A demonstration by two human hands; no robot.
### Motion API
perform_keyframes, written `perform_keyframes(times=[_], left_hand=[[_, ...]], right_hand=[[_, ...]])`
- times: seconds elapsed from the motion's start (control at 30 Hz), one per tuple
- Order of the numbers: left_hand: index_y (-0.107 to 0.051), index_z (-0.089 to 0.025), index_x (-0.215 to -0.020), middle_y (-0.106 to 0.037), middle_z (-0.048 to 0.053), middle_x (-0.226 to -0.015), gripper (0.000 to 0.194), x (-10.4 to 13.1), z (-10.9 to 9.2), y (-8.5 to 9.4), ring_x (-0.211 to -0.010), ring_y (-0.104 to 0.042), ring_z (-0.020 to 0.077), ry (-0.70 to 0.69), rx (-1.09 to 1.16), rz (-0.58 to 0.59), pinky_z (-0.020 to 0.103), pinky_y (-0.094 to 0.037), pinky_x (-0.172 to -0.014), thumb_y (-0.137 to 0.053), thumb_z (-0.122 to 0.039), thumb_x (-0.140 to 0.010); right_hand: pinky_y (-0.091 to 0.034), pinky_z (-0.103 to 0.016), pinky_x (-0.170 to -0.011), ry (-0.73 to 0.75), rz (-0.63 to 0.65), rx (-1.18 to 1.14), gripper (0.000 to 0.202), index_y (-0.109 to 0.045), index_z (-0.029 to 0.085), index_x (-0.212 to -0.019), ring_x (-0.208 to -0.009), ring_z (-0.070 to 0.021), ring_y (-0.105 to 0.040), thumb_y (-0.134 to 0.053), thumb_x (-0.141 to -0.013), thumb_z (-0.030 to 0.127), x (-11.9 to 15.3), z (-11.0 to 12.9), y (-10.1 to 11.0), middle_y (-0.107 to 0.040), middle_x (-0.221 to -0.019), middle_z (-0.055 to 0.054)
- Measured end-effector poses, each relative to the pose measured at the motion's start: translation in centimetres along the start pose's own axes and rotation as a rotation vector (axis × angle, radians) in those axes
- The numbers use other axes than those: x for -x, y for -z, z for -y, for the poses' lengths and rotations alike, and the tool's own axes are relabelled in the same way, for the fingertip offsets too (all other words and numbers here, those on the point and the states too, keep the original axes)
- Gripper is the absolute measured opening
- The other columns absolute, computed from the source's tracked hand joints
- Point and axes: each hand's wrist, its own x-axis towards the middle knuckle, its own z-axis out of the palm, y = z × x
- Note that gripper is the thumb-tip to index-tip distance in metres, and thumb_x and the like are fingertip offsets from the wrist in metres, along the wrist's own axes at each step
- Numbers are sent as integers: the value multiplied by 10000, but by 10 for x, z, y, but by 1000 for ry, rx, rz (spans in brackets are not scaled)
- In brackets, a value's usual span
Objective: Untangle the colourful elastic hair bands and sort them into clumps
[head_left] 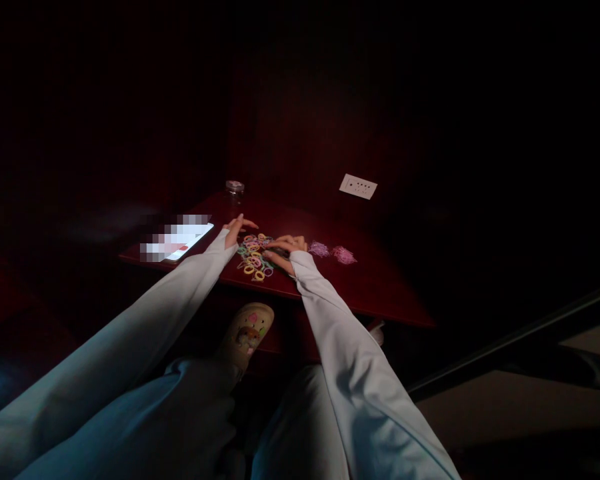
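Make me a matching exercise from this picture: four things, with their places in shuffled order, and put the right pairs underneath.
1. Jar
2. Wall socket
3. Colourful bands
4. Shoe

A. Lower than the tabletop
B. On the tabletop, between the left hand and the right hand
C. On the far part of the tabletop, beyond the left hand
D. Above the tabletop, on the wall

Right pairs: 1-C, 2-D, 3-B, 4-A

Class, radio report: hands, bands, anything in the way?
Left hand open; right hand, grip unclear. Colourful bands heaped between hands on table. Lit screen lies left, apart from them.
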Motion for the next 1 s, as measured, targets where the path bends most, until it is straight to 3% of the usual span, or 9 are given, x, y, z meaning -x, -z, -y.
perform_keyframes(times=[0.13,0.23,0.3,0.63,0.83,1.0], left_hand=[[-776,-211,-912,-772,108,-1156,810,-5,0,-2,-1115,-638,308,108,170,-89,446,-499,-1038,-136,-702,-983],[-770,-210,-884,-784,104,-1140,834,-2,-7,0,-1097,-639,309,143,235,-63,439,-512,-1009,-144,-755,-952],[-768,-204,-890,-786,103,-1147,852,0,-11,2,-1092,-637,309,169,262,-65,436,-521,-979,-128,-764,-946],[-775,-210,-900,-788,94,-1168,850,-2,-8,3,-1104,-625,315,208,263,-99,430,-526,-922,-142,-777,-941],[-782,-215,-919,-782,99,-1159,824,-4,-1,2,-1071,-644,307,188,216,-102,417,-533,-886,-145,-737,-951],[-779,-224,-877,-784,101,-1122,820,-5,-4,2,-1049,-649,306,201,195,-94,415,-534,-858,-147,-743,-939]], right_hand=[[-335,-397,-1052,189,175,11,431,-761,420,-1268,-1187,-248,-462,-813,-860,547,10,16,4,-655,-1353,10],[-342,-394,-1065,195,233,34,651,-700,417,-1369,-1206,-258,-457,-896,-761,548,11,22,3,-592,-1454,8],[-344,-392,-1065,182,238,53,688,-687,423,-1381,-1206,-262,-455,-911,-741,542,10,22,0,-583,-1470,11],[-339,-377,-1040,74,-41,8,162,-823,337,-1081,-1159,-230,-478,-746,-953,397,-8,25,-22,-716,-1206,2],[-323,-400,-1018,155,54,97,177,-835,324,-952,-1172,-252,-440,-756,-929,481,-7,40,-31,-695,-1241,-6],[-313,-414,-1025,118,82,113,160,-833,342,-993,-1187,-263,-423,-766,-916,465,-5,39,-29,-674,-1282,-13]])
